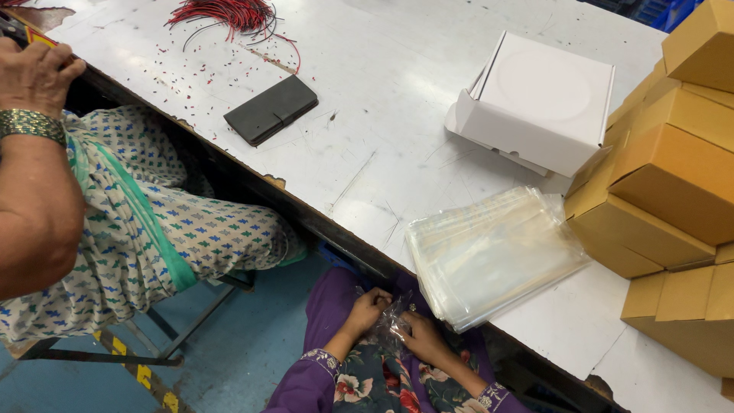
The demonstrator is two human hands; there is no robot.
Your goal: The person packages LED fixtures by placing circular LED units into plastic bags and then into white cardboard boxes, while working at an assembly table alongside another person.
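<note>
I see the left hand (368, 304) and the right hand (423, 336) low in the lap, below the near edge of the white table (367, 138). Between them sits a small clear plastic bag (391, 321), crumpled. Both hands grasp it: the left fingers curl onto its left side, the right fingers pinch its right side. The bag lies off the table, over the floral cloth of the lap. What is inside it is too small to tell.

Just beside the right hand, on the table edge, lies a stack of flat clear bags (493, 252). Behind it stands an open white box (539, 103); brown cartons (665, 191) are piled at the right. Farther off lie a black wallet (271, 108) and a bundle of red and black wires (229, 15).

At left, another person's hand (34, 73), with a green bangle, rests closed at the table edge.
</note>
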